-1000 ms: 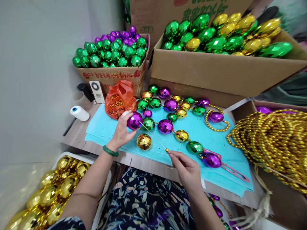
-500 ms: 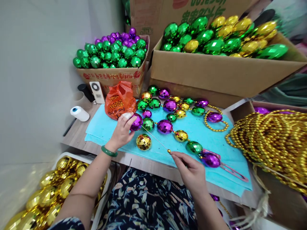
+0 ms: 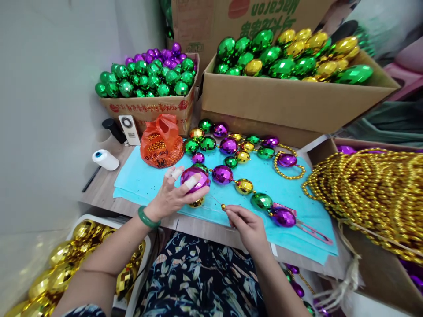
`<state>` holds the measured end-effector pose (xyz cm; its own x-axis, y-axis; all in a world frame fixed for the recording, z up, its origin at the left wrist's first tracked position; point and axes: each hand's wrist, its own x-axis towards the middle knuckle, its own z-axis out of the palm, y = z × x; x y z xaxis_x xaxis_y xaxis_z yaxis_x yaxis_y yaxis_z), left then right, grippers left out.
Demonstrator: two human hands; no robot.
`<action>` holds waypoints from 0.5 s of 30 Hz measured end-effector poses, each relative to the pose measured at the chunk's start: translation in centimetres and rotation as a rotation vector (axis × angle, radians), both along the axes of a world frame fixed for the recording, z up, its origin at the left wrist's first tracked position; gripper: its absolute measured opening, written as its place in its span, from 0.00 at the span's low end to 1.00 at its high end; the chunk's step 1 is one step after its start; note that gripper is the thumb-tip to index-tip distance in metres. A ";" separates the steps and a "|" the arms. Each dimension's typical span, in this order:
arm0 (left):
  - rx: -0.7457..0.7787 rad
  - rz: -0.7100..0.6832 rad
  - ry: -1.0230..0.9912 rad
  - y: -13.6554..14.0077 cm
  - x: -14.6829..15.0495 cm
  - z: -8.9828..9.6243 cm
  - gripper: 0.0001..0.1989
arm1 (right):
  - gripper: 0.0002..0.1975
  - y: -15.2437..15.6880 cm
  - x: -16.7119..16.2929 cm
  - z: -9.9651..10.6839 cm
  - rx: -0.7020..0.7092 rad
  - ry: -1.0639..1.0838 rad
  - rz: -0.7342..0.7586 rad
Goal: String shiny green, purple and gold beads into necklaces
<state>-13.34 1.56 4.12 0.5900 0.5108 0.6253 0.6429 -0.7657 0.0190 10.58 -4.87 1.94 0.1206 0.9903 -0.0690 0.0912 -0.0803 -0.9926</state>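
My left hand [image 3: 172, 196], with white tape on its fingers, is around a large faceted purple bead [image 3: 193, 175]; its fingers are spread over the bead's front and side. My right hand [image 3: 246, 224] pinches a thin thread with a small gold bead [image 3: 223, 206] at the fingertips. The thread runs from there toward the purple bead. Partly covered by my left hand, a gold faceted bead [image 3: 197, 203] lies on the blue cloth [image 3: 139, 180]. Just beyond is a strung garland of purple, gold and green beads [image 3: 222, 175].
An orange bag [image 3: 161, 145] of small gold beads stands behind my left hand. Boxes of green beads [image 3: 153, 81] and green-gold beads [image 3: 280, 68] line the back. Gold bead chains [image 3: 363, 198] pile up right; a thread spool [image 3: 105, 160] lies left. Pink-handled scissors [image 3: 317, 233] rest at right.
My left hand has moved right and nearer with the purple bead, its fingers now more spread. The thread between my hands is shorter. The whole view has shifted slightly.
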 end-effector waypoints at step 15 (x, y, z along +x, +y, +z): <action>-1.222 -0.189 -1.504 -2.1 4.5 0.9 0.33 | 0.09 -0.1 -0.5 -1.4 -0.050 0.119 0.011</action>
